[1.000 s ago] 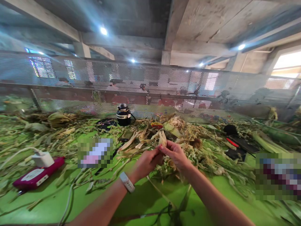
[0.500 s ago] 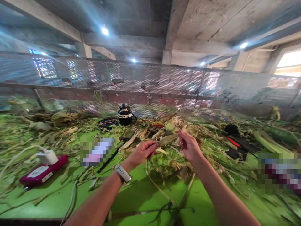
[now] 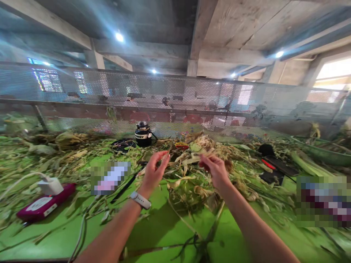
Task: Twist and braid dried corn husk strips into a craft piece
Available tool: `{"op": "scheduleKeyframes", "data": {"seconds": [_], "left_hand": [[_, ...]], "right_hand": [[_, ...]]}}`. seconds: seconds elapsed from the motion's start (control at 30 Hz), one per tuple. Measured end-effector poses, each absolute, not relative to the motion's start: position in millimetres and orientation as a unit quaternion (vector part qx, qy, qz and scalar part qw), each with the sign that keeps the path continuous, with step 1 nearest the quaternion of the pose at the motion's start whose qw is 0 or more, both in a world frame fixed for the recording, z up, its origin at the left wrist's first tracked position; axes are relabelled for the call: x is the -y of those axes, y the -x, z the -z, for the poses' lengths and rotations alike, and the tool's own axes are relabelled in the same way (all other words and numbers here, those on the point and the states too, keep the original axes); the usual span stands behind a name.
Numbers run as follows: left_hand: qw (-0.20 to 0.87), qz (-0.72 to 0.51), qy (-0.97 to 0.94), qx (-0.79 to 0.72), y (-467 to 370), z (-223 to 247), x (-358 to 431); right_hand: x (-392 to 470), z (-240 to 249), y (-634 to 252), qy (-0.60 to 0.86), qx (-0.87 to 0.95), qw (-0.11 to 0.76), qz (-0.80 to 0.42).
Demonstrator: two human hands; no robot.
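Note:
My right hand [image 3: 216,170] has thumb and fingers pinched on the end of a pale, dry corn husk strip [image 3: 189,160], which stretches left from the fingertips. My left hand [image 3: 155,170], with a light watch [image 3: 140,200] on its wrist, is raised over the near left side of the husk pile. Its thumb and fingertips come close together, and what lies between them is too small to make out. Behind and between both hands is a heap of dry husks [image 3: 210,144]. More curled husk pieces [image 3: 203,191] lie below the right hand.
Left on the green table [image 3: 159,233] are a phone [image 3: 111,178], a magenta power strip [image 3: 46,204] with a white charger [image 3: 51,185], and cables. A black jar [image 3: 143,135] stands before a perforated metal screen [image 3: 175,91]. Dark devices [image 3: 279,166] and a green basket [image 3: 323,151] lie right.
My left hand has moved up and away to the left from the husk strip that ran between both hands. My right hand has stayed near its place, still pinching. The view has shifted slightly.

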State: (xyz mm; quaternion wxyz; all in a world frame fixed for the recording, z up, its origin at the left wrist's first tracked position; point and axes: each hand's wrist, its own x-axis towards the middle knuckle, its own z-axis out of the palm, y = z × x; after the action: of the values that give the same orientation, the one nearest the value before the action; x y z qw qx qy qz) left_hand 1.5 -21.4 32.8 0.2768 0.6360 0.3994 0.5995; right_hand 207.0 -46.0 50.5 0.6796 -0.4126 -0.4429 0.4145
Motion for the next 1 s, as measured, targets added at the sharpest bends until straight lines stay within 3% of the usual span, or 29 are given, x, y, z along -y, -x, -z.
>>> {"op": "scheduleKeyframes", "data": {"seconds": [0.1, 0.2, 0.5, 0.8, 1.0], "left_hand": [[0.230, -0.517, -0.753, -0.336, -6.8, -38.3, 39.3], [0.277, -0.399, -0.818, -0.308, -10.2, -37.4, 48.0], [0.342, -0.380, -0.793, -0.331, -12.6, -29.5, 40.8], [0.440, -0.519, -0.642, -0.355, -1.6, -30.0, 18.6], [0.526, -0.649, -0.457, -0.305, 12.3, -39.2, 5.6]], "right_hand": [[55.6, -41.9, -184.3, 0.384, 0.551, 0.578, -0.464], [61.1, -34.6, -170.3, 0.358, 0.571, 0.540, -0.504], [56.7, -42.8, -184.7, 0.390, 0.482, 0.602, -0.503], [50.5, -70.4, -220.1, 0.445, 0.429, 0.660, -0.427], [64.4, -74.0, -217.3, 0.504, 0.541, 0.505, -0.445]]}}
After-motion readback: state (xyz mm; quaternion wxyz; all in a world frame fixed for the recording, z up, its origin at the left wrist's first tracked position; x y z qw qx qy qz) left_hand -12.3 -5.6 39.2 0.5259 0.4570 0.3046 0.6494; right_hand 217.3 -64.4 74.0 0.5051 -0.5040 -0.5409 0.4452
